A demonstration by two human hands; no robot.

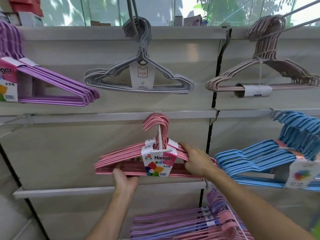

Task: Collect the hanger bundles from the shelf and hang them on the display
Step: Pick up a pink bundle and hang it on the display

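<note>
A pink hanger bundle (112, 163) with a white "Hanger" label hangs by its hooks on a white display peg (160, 139) at the centre of the wall panel. My left hand (125, 179) grips the bundle's bottom bars from below, left of the label. My right hand (197, 161) holds the bundle's right shoulder, fingers curled over the upper bars. The bundle's right end is hidden behind my right hand.
Other bundles hang around: purple (57, 85) upper left, grey (138, 78) top centre, beige-pink (263, 75) top right, blue (259, 158) right. A mixed pink and purple stack (181, 224) hangs below. White horizontal rails (69, 191) cross the panel.
</note>
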